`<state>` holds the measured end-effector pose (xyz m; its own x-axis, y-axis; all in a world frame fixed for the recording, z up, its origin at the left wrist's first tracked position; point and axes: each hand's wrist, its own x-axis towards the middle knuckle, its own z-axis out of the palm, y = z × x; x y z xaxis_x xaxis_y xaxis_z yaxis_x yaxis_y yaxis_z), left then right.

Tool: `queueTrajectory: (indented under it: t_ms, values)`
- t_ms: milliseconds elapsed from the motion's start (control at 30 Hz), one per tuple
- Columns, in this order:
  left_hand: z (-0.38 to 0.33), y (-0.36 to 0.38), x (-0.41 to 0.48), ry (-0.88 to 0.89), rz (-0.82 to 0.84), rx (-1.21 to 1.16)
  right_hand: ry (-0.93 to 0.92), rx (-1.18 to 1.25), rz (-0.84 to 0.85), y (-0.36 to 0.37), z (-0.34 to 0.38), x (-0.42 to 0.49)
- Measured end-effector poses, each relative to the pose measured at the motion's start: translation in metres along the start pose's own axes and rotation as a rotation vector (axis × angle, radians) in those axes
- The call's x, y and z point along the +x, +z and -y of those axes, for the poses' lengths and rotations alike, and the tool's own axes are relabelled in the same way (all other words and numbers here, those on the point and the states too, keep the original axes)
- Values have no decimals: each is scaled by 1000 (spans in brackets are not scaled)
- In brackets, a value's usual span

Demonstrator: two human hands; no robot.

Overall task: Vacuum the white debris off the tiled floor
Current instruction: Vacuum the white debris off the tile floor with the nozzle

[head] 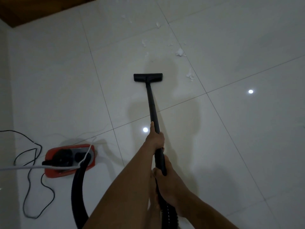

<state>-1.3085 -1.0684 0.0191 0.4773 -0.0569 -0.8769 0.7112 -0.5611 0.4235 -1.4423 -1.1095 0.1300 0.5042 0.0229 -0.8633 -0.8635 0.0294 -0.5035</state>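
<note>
**Both hands on the wand, debris lying beyond the head**

Nearest the camera, the right hand (166, 179) gripped the lower end of the black wand (152, 103), where the ribbed hose (79, 187) joined it; its fingers were wrapped around the tube. Just ahead, the left hand (156, 140) held the wand higher up, fingers curled around it and the thumb lying along the tube. The hose looped left to a red vacuum body (49, 171) sitting on the tiled floor (231, 129), with a black cord (28, 184) trailing in loose curves beside it and a white cable (24, 167) crossing over its top. Farther out, the wand ran to the flat black floor head (148, 77), which rested on a tile. The white debris (179, 52) lay scattered past the head and to its right: one clump near the head's right end, others farther off along the grout line. Two bright light reflections (145, 129) showed on the glossy tiles. A brown wooden panel (41, 9) sat in the far left corner.
</note>
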Motion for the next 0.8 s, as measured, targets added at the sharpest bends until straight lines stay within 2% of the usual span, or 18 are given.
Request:
queueTrajectory:
  t_ms: [800]
  values:
    - [-84,-41,63,1,2,-6,-48,-22,-15,-18,86,69]
